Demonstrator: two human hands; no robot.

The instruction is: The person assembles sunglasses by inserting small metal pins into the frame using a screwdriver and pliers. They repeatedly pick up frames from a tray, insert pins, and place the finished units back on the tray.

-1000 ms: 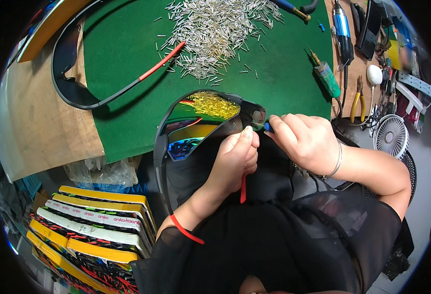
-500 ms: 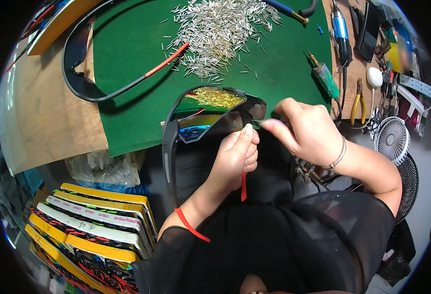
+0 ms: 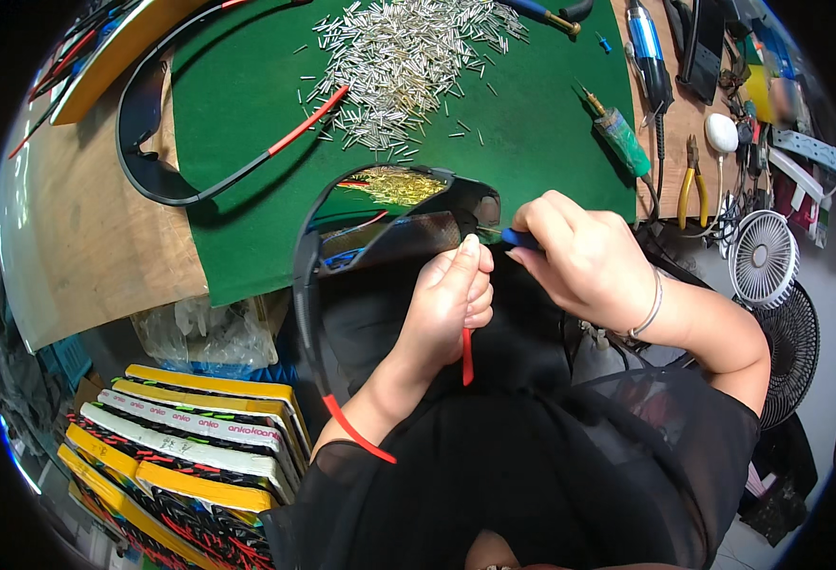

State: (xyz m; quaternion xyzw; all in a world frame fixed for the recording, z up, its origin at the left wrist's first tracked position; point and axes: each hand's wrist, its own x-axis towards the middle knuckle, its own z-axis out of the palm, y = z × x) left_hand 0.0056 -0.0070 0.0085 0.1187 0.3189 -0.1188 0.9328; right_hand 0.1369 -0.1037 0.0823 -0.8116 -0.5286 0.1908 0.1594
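My left hand is closed round a temple arm of dark wraparound sunglasses, near the hinge. The arm's red tip sticks out below my fist. The mirrored lens reflects the metal pins. My right hand pinches a small blue-handled tool with a thin metal shaft, like a screwdriver. Its shaft points left at the hinge area, just above my left thumb. Whether the tip touches the hinge is too small to tell. The other temple arm hangs down across my left forearm, ending in a red tip.
A heap of small metal pins lies on the green mat. Another pair of sunglasses rests to its left. Right are a green-handled iron, yellow-handled pliers and a white fan. Yellow-edged trays of temple arms stand lower left.
The tool's blue handle now shows between my right fingers, where only a blurred tip showed before. The sunglasses have shifted slightly left and tilted. My left hand keeps its grip.
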